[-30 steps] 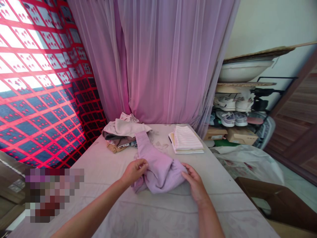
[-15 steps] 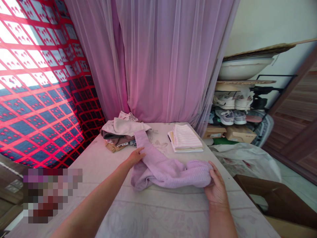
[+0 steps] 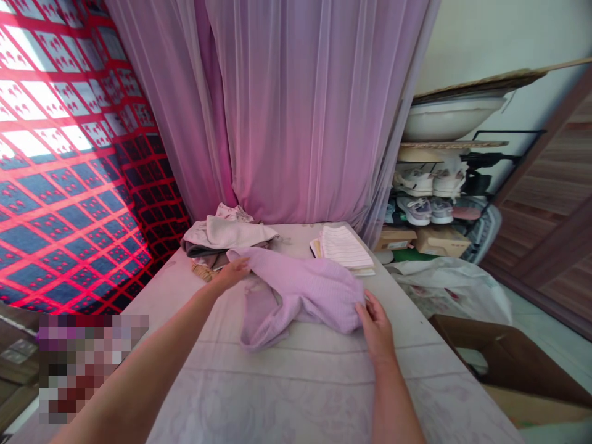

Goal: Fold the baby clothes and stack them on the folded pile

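Head view: at the back, a big purple curtain (image 3: 291, 111), hung down in long folds. Below, a wide bed (image 3: 277, 394) with pale flowers, handy as a flat, soft place for spreading clothes. To the left, a red checked cloth (image 3: 69, 185) with bright light on top, maybe hung up as a shade. Low on the right, a brown box (image 3: 513, 345) beside the bed. Across the middle of the bed, the purple cloth (image 3: 314, 287), stretched sideways, perhaps to stop bunching. Back left, a messy pile of clothes (image 3: 240, 233), just beside the purple cloth. Back right, a neat folded stack (image 3: 345, 246), well apart from the pile, maybe to stop any mixing. At the right end of the purple cloth, the right hand (image 3: 379, 324), thumb and fingers nearly together, seeming to pinch the edge. At the left end, the left hand (image 3: 230, 274), fingers a bit bent and touching; cannot tell if pinching.
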Available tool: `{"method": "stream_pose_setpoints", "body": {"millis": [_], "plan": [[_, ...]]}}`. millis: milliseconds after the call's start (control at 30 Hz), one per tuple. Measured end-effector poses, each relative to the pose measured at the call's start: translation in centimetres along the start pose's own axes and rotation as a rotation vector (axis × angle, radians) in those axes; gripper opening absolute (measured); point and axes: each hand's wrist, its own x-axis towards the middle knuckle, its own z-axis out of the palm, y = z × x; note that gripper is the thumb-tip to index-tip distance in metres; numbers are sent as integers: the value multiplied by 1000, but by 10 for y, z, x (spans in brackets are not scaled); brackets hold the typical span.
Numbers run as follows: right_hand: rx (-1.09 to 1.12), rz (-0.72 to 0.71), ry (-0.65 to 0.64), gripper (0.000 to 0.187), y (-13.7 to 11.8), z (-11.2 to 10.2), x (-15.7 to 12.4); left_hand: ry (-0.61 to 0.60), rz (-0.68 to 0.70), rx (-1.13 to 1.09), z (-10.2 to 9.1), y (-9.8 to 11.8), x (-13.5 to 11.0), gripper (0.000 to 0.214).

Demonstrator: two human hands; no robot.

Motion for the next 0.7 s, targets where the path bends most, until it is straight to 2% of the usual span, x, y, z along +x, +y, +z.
{"method": "stream_pose_setpoints", "body": {"millis": [100, 233, 300, 400, 567, 700], "plan": [[-57, 13, -18, 71, -4, -1, -2, -256, -12, 18, 3, -15, -41, 43], [-115, 76, -96, 71, -9, -10, -1, -625, 37, 132, -9, -30, -91, 60], [-108, 82, -179, 73, -9, -14, -1, -692, 95, 277, -12, -35, -106, 71], [-141, 70, -267, 80, -6, -18, -1, -616, 188, 423, -4, -44, -115, 71], [-340, 1, -223, 79, -1, -17, 1, -380, 238, 330, 19, -53, -107, 26], [-517, -73, -82, 77, -5, -14, 1, -223, 174, 96, 12, -45, -98, 38]]}}
